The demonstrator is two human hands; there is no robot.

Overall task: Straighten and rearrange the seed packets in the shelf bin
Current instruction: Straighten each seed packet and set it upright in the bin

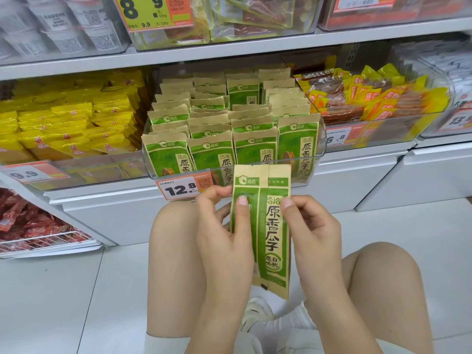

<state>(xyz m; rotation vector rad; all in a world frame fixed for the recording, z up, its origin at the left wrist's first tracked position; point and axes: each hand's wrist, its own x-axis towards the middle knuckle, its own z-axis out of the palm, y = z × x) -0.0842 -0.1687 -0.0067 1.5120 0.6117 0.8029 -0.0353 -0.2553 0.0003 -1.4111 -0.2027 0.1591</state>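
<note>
Two green-and-tan seed packets (270,226) stand upright and overlapped in front of the shelf, below the bin. My left hand (224,236) grips their left side, thumb pressed on the front. My right hand (311,233) pinches the right edge near the top. The clear plastic bin (322,139) on the lower shelf holds several rows of the same packets (212,154), standing upright; some rows further back lean unevenly.
A bin of yellow packets (63,123) sits to the left, a bin of orange-yellow snack packs (370,98) to the right. A 12.8 price tag (182,187) hangs on the bin front. My bare knees (173,226) flank the hands above a white floor.
</note>
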